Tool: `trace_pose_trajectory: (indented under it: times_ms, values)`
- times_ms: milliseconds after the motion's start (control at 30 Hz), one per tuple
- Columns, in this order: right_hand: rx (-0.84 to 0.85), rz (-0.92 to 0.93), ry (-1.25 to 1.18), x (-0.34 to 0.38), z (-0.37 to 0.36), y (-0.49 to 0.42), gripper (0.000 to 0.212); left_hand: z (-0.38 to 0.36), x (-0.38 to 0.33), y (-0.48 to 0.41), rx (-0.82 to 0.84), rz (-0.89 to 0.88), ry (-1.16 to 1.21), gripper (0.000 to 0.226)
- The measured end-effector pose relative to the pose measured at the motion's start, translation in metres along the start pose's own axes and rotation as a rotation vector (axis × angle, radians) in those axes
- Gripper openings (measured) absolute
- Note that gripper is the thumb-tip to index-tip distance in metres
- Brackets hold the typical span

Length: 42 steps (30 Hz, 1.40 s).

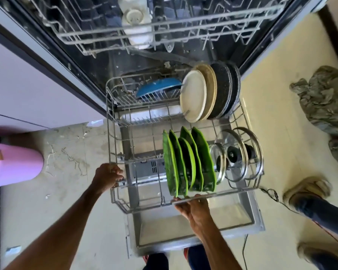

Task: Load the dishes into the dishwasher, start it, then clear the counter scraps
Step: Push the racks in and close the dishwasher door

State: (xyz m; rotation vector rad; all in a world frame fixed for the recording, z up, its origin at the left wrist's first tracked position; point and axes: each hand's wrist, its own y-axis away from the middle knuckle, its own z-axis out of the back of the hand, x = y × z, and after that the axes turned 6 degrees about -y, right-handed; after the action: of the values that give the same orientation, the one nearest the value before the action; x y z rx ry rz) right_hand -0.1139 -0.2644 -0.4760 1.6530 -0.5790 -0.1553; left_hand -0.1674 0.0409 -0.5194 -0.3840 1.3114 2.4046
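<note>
Loading is judged nearly done. The lower rack (110,145) stands out over the open door (183,228), filled with green plates (185,164) and glass lids (236,154). Its front rim is clasped by the left grip (107,175) and right grip (191,206). A level push inward is called for next.

Soft, even daylight is filling the room, and the floor (277,123) on the right is glowing pale yellow. The far dishwasher (105,55) cavity is sinking into deep shadow. The glass lids (240,154) and the wires of the lower rack (144,145) are catching small white glints, while the green plates (183,164) are showing vivid and fairly sharp. At the edges the picture is smearing: the pink bin (14,162) on the left and the shoe (308,190) near right are blurring, and the wide lens is bowing the cabinet (18,90) line.
</note>
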Motion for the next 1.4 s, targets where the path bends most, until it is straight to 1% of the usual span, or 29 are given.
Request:
trace_pose_trajectory:
  times_ms: [33, 67, 100, 133, 167, 200, 233, 267, 300, 333, 400, 467, 500, 533, 567, 667, 733, 767, 833, 867, 933, 1000, 1033, 1100, 1133, 1167, 1267, 1300, 1400]
  values:
    - [-0.005, 0.011, -0.011, -0.003, 0.0, 0.0, 0.052, 0.0, 0.001, 0.001, 0.025, 0.021, 0.034, 0.015]
    - [0.002, 0.023, -0.025, -0.005, 0.002, 0.003, 0.057, -0.001, 0.003, 0.002, 0.034, 0.053, 0.088, 0.018]
    - [0.005, 0.016, -0.032, -0.001, 0.001, 0.007, 0.052, -0.003, 0.001, 0.001, 0.01, 0.071, 0.11, 0.017]
    - [0.015, 0.018, -0.014, -0.001, 0.0, 0.009, 0.038, -0.005, -0.002, 0.005, -0.013, 0.074, 0.081, 0.015]
    - [0.028, 0.014, 0.013, 0.0, -0.001, 0.01, 0.023, -0.006, -0.006, 0.013, -0.051, 0.079, -0.025, 0.025]
    - [0.034, 0.008, 0.028, 0.003, -0.002, 0.01, 0.014, -0.01, -0.01, 0.021, -0.109, 0.093, -0.145, 0.04]
    - [0.035, 0.001, 0.049, 0.004, 0.0, 0.009, 0.011, -0.014, -0.014, 0.032, -0.213, 0.047, -0.245, 0.049]
    - [0.039, -0.002, 0.075, 0.005, 0.003, 0.011, 0.009, -0.02, -0.018, 0.046, -0.328, -0.067, -0.371, 0.049]
    - [0.045, -0.008, 0.102, 0.007, 0.005, 0.014, 0.008, -0.027, -0.024, 0.061, -0.408, -0.203, -0.484, 0.045]
    - [0.054, -0.015, 0.125, 0.01, 0.007, 0.016, 0.006, -0.035, -0.031, 0.076, -0.497, -0.317, -0.515, 0.043]
    - [0.045, -0.026, 0.157, 0.019, 0.013, 0.017, 0.01, -0.055, -0.052, 0.107, -0.463, -0.489, -0.443, 0.047]
    - [0.015, -0.047, 0.15, 0.025, 0.022, 0.016, 0.018, -0.085, -0.062, 0.132, -0.273, -0.691, -0.385, 0.041]
    - [0.014, -0.048, 0.15, 0.028, 0.024, 0.018, 0.019, -0.099, -0.063, 0.142, -0.165, -0.767, -0.388, 0.037]
    - [0.033, -0.047, 0.142, 0.031, 0.027, 0.019, 0.018, -0.112, -0.062, 0.149, -0.073, -0.794, -0.392, 0.035]
    - [0.05, -0.043, 0.135, 0.033, 0.033, 0.017, 0.017, -0.123, -0.062, 0.152, 0.002, -0.782, -0.362, 0.035]
    - [0.086, -0.059, 0.112, 0.038, 0.045, 0.015, 0.017, -0.128, -0.072, 0.147, 0.024, -0.698, -0.429, 0.029]
    - [0.105, -0.073, 0.118, 0.042, 0.05, 0.011, 0.013, -0.125, -0.087, 0.146, 0.124, -0.694, -0.461, 0.021]
    - [0.107, -0.074, 0.117, 0.043, 0.051, 0.009, 0.012, -0.125, -0.083, 0.144, 0.17, -0.717, -0.506, 0.027]
    - [0.113, -0.055, 0.112, 0.042, 0.05, 0.006, 0.012, -0.121, -0.067, 0.139, 0.239, -0.709, -0.699, 0.053]
    - [0.112, -0.049, 0.109, 0.041, 0.049, 0.005, 0.012, -0.117, -0.055, 0.135, 0.229, -0.705, -0.792, 0.06]
    - [0.095, -0.059, 0.085, 0.039, 0.047, 0.003, 0.01, -0.111, -0.036, 0.126, 0.221, -0.726, -0.838, 0.067]
    - [0.097, -0.073, 0.08, 0.039, 0.048, 0.001, 0.007, -0.109, -0.027, 0.118, 0.229, -0.661, -0.888, 0.077]
    - [0.106, -0.071, 0.087, 0.039, 0.049, -0.001, 0.006, -0.109, -0.027, 0.111, 0.224, -0.646, -0.933, 0.076]
    - [0.124, -0.061, 0.11, 0.04, 0.049, -0.005, 0.006, -0.108, -0.032, 0.109, 0.228, -0.586, -0.969, 0.062]
    - [0.126, -0.059, 0.122, 0.041, 0.05, -0.007, 0.006, -0.109, -0.033, 0.11, 0.203, -0.61, -0.99, 0.06]
    - [0.128, -0.063, 0.125, 0.041, 0.051, -0.009, 0.007, -0.11, -0.035, 0.112, 0.219, -0.637, -1.016, 0.062]
    - [0.151, -0.076, 0.118, 0.043, 0.052, -0.009, 0.009, -0.109, -0.052, 0.122, 0.139, -0.663, -1.057, 0.061]
    - [0.157, -0.076, 0.114, 0.043, 0.051, -0.008, 0.011, -0.108, -0.054, 0.122, 0.119, -0.69, -1.072, 0.06]
    - [0.168, -0.081, 0.103, 0.04, 0.038, -0.006, 0.022, -0.095, -0.045, 0.108, 0.122, -0.692, -1.067, 0.064]
